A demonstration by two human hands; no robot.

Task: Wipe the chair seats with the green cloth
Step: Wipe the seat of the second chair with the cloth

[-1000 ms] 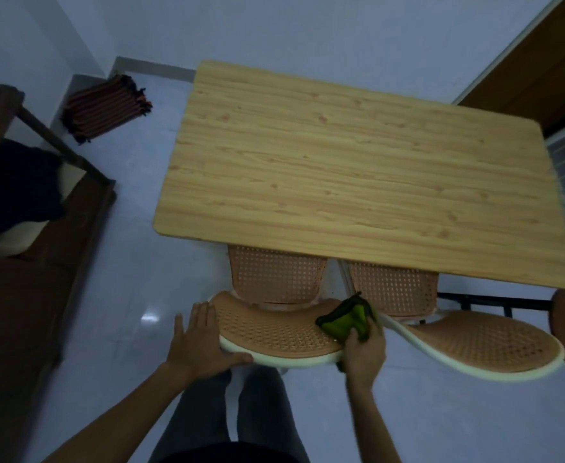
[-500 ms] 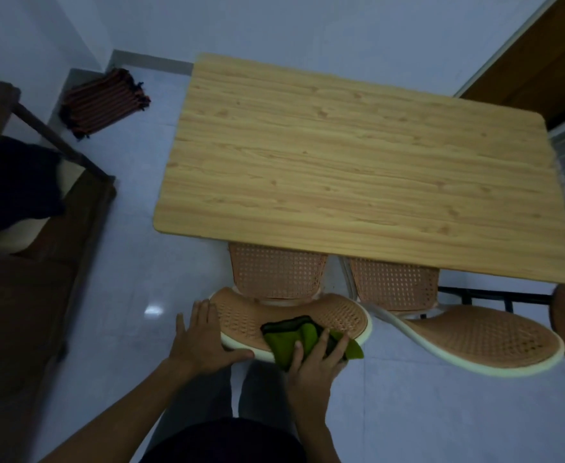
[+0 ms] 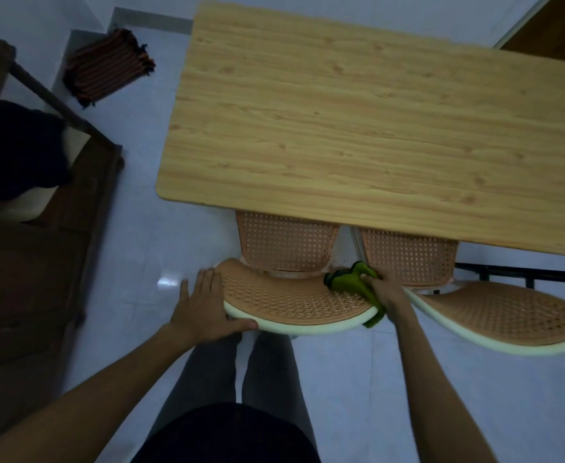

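My right hand (image 3: 385, 293) has its grip closed on the green cloth (image 3: 353, 283), which is bunched up and pressed against the right end of the near curved part of the left chair (image 3: 294, 300), with one tail of the cloth hanging over the pale rim there. My left hand (image 3: 204, 304) lies flat with its fingers spread on the opposite, left end of that same curved part, its grip open and holding nothing, the thumb tucked along the pale edge. The woven orange surface between my two hands is bare. Just beside the cloth, touching that end, starts the matching curved part of the right chair (image 3: 505, 315), which sweeps off to the right. Both chairs are pushed in under the near edge of the wooden table (image 3: 374, 128), so only part of each perforated orange panel shows beyond the curved parts. My legs stand on the pale tiled floor (image 3: 134, 248) right behind the left chair. Well apart, near the far left corner of the room, a folded striped cloth (image 3: 107, 66) lies on the floor, and dark wooden furniture (image 3: 33, 262) fills the left side.
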